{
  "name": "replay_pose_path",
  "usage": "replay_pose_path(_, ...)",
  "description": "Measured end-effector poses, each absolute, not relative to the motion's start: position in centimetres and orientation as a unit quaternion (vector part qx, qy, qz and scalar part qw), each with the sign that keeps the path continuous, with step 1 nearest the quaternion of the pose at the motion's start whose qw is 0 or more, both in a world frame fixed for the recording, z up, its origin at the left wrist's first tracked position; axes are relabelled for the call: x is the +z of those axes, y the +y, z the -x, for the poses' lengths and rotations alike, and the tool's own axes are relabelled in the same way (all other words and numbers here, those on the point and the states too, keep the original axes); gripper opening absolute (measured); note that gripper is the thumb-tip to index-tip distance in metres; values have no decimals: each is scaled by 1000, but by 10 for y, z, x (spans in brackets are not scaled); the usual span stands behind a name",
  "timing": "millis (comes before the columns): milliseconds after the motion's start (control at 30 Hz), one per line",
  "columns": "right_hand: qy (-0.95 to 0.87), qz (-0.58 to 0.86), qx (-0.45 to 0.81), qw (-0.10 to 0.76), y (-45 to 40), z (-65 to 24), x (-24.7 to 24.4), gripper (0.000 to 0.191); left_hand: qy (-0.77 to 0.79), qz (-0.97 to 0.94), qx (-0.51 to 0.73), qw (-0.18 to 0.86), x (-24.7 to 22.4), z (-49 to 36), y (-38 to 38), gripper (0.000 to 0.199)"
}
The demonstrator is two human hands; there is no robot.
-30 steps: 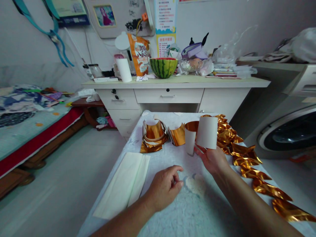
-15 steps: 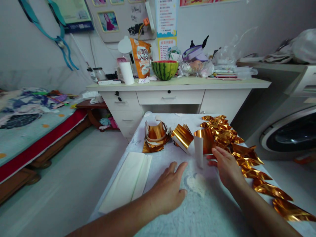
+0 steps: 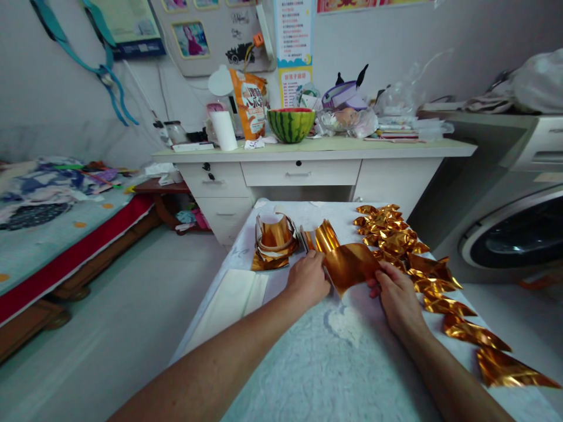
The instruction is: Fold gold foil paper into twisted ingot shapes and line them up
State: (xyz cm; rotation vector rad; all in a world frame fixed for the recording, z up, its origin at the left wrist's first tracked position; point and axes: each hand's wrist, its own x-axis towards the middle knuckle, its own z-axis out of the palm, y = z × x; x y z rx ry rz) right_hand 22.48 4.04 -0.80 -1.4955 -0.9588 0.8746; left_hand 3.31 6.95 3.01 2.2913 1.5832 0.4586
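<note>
A sheet of gold foil paper [image 3: 352,266] is stretched between my two hands above the table, its shiny face up. My left hand [image 3: 309,275] is closed on the sheet's left edge, its fingertips partly hidden. At the right edge, my right hand [image 3: 396,290] pinches the sheet between thumb and fingers. Just behind lies a curled stack of gold foil sheets [image 3: 326,235]. Left of it stands another curled bundle of gold foil paper [image 3: 276,240]. Several folded gold foil pieces [image 3: 475,332] run in a row along the table's right side.
Pale folded paper [image 3: 231,305] lies left of my left forearm on the cloth-covered table [image 3: 299,363]. Beyond stands a white desk [image 3: 303,153] with a cut watermelon [image 3: 291,126]. A washing machine [image 3: 505,217] is at right, a bed [image 3: 79,234] at left.
My left hand has moved forward and closed on the foil sheet's left edge. The sheet, curled before in my right hand, is now spread out between both hands.
</note>
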Motion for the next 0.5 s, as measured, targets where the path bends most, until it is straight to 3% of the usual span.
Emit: replay_pose_path(500, -419, 618, 397, 533, 38, -220, -1, 20, 579, -790, 176, 100, 37, -28, 97, 15)
